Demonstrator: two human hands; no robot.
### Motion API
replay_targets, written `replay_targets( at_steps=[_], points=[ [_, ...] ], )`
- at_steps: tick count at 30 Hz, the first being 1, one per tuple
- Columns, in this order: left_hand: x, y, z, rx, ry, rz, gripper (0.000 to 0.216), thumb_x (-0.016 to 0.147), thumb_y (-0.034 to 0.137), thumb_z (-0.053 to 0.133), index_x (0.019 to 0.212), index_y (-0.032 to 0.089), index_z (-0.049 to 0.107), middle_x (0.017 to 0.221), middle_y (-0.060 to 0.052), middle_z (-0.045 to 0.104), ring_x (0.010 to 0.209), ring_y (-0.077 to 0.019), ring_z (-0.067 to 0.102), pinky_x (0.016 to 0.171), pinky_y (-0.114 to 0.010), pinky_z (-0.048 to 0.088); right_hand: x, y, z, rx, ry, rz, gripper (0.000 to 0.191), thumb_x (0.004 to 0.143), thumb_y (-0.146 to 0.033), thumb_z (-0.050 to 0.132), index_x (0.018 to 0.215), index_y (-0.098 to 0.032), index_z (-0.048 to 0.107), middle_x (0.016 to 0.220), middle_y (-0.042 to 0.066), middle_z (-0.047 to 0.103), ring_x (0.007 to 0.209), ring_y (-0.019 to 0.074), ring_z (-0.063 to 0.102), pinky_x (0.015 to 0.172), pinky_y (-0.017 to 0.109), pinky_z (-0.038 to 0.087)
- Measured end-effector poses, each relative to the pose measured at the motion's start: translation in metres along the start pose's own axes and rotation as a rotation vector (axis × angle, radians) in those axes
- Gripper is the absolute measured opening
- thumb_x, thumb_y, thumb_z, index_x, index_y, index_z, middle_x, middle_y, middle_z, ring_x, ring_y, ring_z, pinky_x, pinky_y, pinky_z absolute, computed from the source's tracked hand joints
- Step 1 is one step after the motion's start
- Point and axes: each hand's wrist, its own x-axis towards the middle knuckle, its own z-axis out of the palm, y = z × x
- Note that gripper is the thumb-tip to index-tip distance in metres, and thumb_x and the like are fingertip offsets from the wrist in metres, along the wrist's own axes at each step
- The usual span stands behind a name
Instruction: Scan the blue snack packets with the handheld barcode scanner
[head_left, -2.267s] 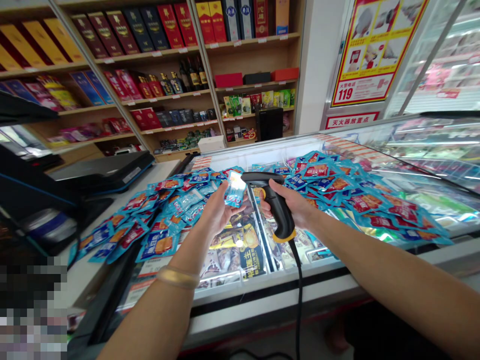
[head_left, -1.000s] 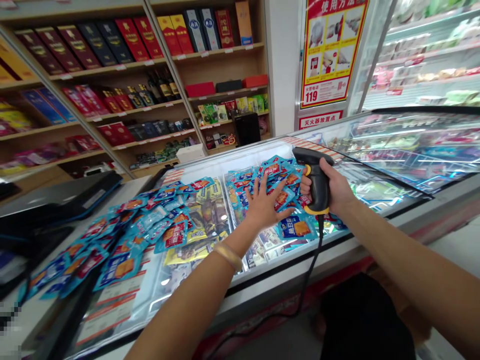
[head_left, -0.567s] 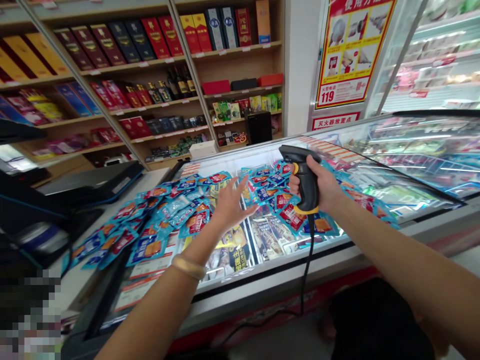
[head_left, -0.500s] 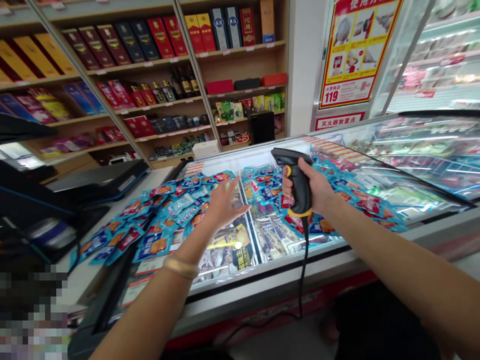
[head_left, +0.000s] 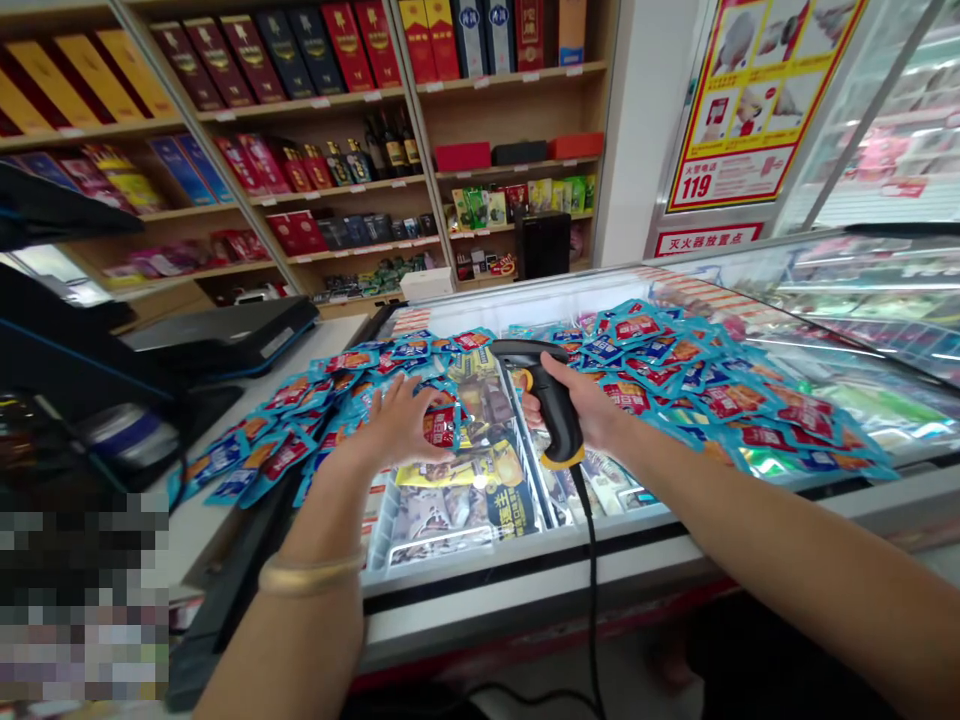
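My left hand (head_left: pixel 390 430), with a gold bangle (head_left: pixel 311 577) on the wrist, is over the left pile of blue snack packets (head_left: pixel 352 365). Its thumb and fingers are spread, and a small red-and-blue packet (head_left: pixel 440 428) shows in the gap between them; whether they touch it I cannot tell. In my right hand (head_left: pixel 581 395) is a black-and-yellow barcode scanner (head_left: pixel 555 405), fingers wrapped round its handle and its head pointing left. The scanner's cable (head_left: pixel 591 570) hangs down over the freezer front. A larger heap of packets (head_left: pixel 660 360) lies to the right of the scanner.
Both piles rest on a glass-topped chest freezer (head_left: pixel 420 615) with frozen goods inside. A dark checkout device (head_left: pixel 225 335) stands on the counter at left. Shelves (head_left: pixel 517 78) of boxed goods and bottles line the back; a poster (head_left: pixel 757 110) hangs right of them.
My left hand has moved left and down onto the left pile. My right hand has carried the scanner left and lower, uncovering more of the right heap. The view has shifted slightly.
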Motion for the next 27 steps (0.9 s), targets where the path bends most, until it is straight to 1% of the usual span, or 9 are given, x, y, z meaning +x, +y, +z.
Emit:
replay_targets(
  at_steps=[4,7,9,11,14,16,19,23,27],
  points=[
    [0.001,0.003,-0.002,-0.056,0.083,0.036,0.069,0.057,0.051,0.077,0.117,0.021,0.06,0.147,-0.015,0.04,0.141,-0.0412,0.024,0.113,-0.058,0.021,-0.003,0.001,-0.007,-0.01,0.021,-0.005,0.039,0.087,-0.054,0.053,0.077,-0.016,0.057,0.058,0.0,0.051,0.052,0.0109,0.045,0.05,0.021,0.04],
    [0.004,0.008,-0.004,-0.282,0.207,0.121,0.062,0.06,0.047,0.075,0.113,0.018,0.061,0.136,-0.015,0.051,0.135,-0.0351,0.038,0.114,-0.049,0.026,-0.005,0.001,-0.007,-0.026,0.03,-0.003,0.039,0.085,-0.055,0.055,0.077,-0.017,0.057,0.059,0.0,0.052,0.052,0.0113,0.046,0.051,0.022,0.04],
    [0.006,0.013,-0.004,-0.567,0.305,0.138,0.06,0.063,0.049,0.074,0.113,0.018,0.06,0.128,-0.014,0.058,0.125,-0.0311,0.049,0.111,-0.047,0.032,-0.005,0.001,-0.006,-0.036,0.022,-0.013,0.039,0.084,-0.055,0.057,0.078,-0.017,0.058,0.059,0.0,0.053,0.052,0.0116,0.046,0.052,0.022,0.04],
    [0.008,0.021,-0.003,-0.959,0.357,0.09,0.059,0.066,0.054,0.071,0.111,0.018,0.06,0.121,-0.013,0.063,0.118,-0.0293,0.056,0.107,-0.046,0.037,-0.007,0.0,-0.005,-0.04,0.01,-0.026,0.039,0.083,-0.055,0.058,0.077,-0.016,0.058,0.059,0.001,0.053,0.052,0.0118,0.046,0.052,0.023,0.041],
    [0.01,0.034,-0.002,-1.564,0.27,-0.022,0.057,0.074,0.063,0.06,0.107,0.017,0.061,0.111,-0.014,0.068,0.11,-0.0299,0.062,0.097,-0.048,0.046,-0.008,0.0,-0.003,-0.04,-0.003,-0.032,0.039,0.083,-0.055,0.058,0.076,-0.017,0.057,0.059,0.001,0.052,0.053,0.0119,0.046,0.052,0.023,0.041],
    [0.011,0.042,-0.002,-1.819,0.171,-0.078,0.056,0.082,0.065,0.05,0.106,0.017,0.061,0.105,-0.013,0.07,0.102,-0.0291,0.066,0.09,-0.049,0.051,-0.009,0.0,-0.002,-0.05,-0.015,-0.03,0.04,0.082,-0.056,0.058,0.075,-0.017,0.057,0.059,0.001,0.051,0.053,0.0121,0.044,0.052,0.024,0.041],
    [0.011,0.047,-0.001,-1.965,0.114,-0.145,0.054,0.089,0.063,0.039,0.105,0.016,0.062,0.101,-0.011,0.071,0.092,-0.0257,0.069,0.087,-0.049,0.054,-0.01,0.001,-0.001,-0.068,-0.05,-0.012,0.041,0.082,-0.057,0.057,0.076,-0.017,0.056,0.057,0.0,0.05,0.051,0.0115,0.043,0.052,0.024,0.04],
    [0.013,0.048,0.0,-2.009,0.153,-0.198,0.057,0.093,0.061,0.03,0.102,0.015,0.063,0.097,-0.01,0.072,0.084,-0.0217,0.069,0.086,-0.046,0.055,-0.011,0.002,0.001,-0.08,-0.088,0.028,0.04,0.08,-0.056,0.061,0.076,-0.017,0.055,0.057,0.0,0.052,0.051,0.0104,0.045,0.051,0.022,0.039],
    [0.014,0.046,-0.001,-1.991,0.193,-0.209,0.058,0.092,0.062,0.032,0.104,0.015,0.062,0.098,-0.01,0.071,0.086,-0.0217,0.069,0.088,-0.047,0.054,-0.012,0.004,0.001,-0.132,-0.114,0.084,0.042,0.078,-0.057,0.064,0.077,-0.016,0.056,0.057,0.0,0.054,0.05,0.0102,0.047,0.049,0.022,0.038]
  ],
)
